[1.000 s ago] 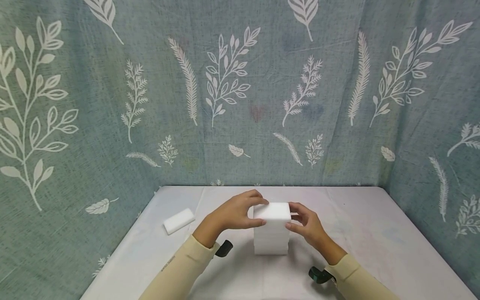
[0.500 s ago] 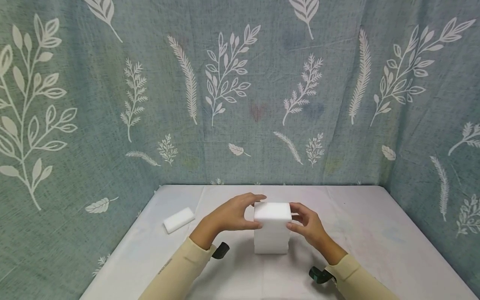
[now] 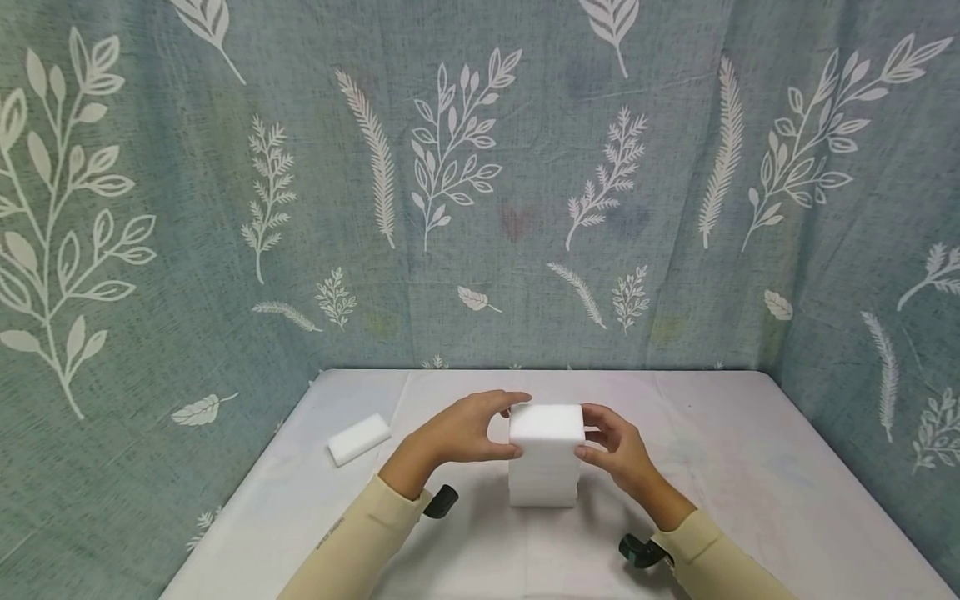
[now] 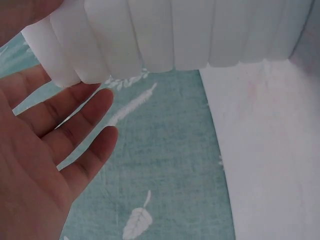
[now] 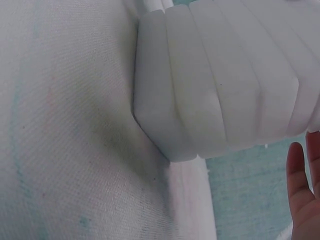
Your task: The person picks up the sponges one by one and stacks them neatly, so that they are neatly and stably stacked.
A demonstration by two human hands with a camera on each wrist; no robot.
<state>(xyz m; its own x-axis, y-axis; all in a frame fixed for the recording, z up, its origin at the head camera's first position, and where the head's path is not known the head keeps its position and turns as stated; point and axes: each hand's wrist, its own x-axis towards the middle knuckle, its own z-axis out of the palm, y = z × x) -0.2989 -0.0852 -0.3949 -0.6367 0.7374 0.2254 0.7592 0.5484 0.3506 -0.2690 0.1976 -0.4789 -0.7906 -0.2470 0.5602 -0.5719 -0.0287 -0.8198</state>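
Observation:
A stack of several white sponge blocks (image 3: 545,475) stands upright on the table, its edges slightly uneven. At its upper left is my left hand (image 3: 461,429), thumb by the front corner and index finger by the back. In the left wrist view the left hand's other fingers (image 4: 95,112) are spread apart and fairly straight, off the stack. My right hand (image 3: 618,446) holds the upper right side, thumb at the front corner and bent fingers toward the back. Lower-right in the right wrist view, that hand's fingers (image 5: 297,172) lie at the sponges' edges.
Another white sponge block (image 3: 358,439) lies flat at the table's left. The white-covered table (image 3: 720,467) reaches back to a green leaf-patterned curtain (image 3: 480,308) on three sides. Dark devices (image 3: 441,502) are worn at both wrists.
My left hand has drawn back left from over the top block to the stack's left edge, its thumb and index finger moving off the top. The right hand and the stack stay nearly still.

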